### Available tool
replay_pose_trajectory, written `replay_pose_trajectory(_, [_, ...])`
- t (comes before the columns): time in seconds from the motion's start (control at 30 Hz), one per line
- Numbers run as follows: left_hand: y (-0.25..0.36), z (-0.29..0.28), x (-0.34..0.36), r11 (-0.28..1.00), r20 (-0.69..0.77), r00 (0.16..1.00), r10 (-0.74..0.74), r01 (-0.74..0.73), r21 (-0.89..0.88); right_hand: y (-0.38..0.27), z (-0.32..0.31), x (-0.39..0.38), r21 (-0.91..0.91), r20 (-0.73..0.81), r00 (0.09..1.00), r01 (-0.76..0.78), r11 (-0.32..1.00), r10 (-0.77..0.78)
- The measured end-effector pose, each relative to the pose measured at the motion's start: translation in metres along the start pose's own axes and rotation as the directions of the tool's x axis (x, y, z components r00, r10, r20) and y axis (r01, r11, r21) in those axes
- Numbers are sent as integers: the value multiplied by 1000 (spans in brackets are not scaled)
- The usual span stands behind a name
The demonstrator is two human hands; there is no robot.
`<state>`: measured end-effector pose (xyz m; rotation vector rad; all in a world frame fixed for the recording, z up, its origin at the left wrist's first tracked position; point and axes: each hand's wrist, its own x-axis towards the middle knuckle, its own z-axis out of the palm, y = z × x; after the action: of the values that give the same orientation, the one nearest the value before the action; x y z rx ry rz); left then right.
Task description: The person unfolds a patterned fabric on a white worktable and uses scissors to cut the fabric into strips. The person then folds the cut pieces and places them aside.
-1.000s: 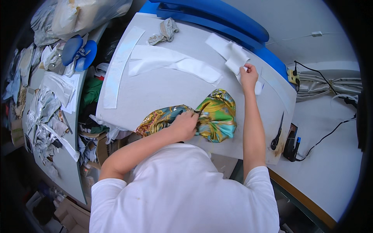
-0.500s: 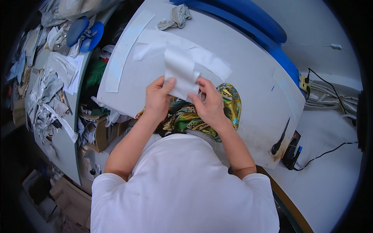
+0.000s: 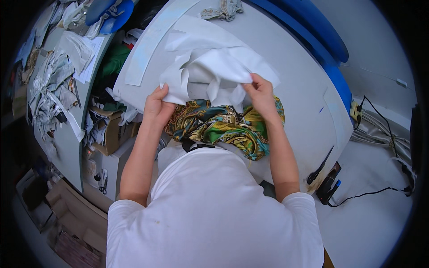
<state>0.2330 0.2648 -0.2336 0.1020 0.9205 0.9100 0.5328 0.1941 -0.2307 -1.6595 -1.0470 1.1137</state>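
Between my two hands a thin white sheet of fabric (image 3: pixel 214 62) is spread out, rumpled and folded over in the middle. My left hand (image 3: pixel 158 106) pinches its left corner between thumb and fingers. On the other side my right hand (image 3: pixel 262 94) grips the right edge the same way. Just below the white fabric, close to my body, lies a bunched patterned cloth (image 3: pixel 228 129) in green, gold and black. More flat white strips (image 3: pixel 196 29) rest on the table beyond, partly covered by the held piece.
On the pale worktable (image 3: pixel 299 134), black-handled scissors (image 3: pixel 318 169) lie by the right edge, near a black device (image 3: pixel 329 184) with a cord. A crumpled patterned scrap (image 3: pixel 225 10) sits at the far side. Fabric scraps (image 3: pixel 53 85) pile on the left table.
My hands have moved apart, and the white fabric, folded small between them before, is now opened out wide. My view has shifted slightly.
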Motion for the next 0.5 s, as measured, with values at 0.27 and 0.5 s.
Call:
replay_pose_trajectory(0.27, [-16,-36,-32,799,-203,967,153,0,602,-52,-47,41,288,-175,980,140,947,-91])
replay_pose_trajectory(0.5, [-24,-30,-35,272,115,968,225,-176,946,-137,-54,55,600,-361,900,424,679,-243])
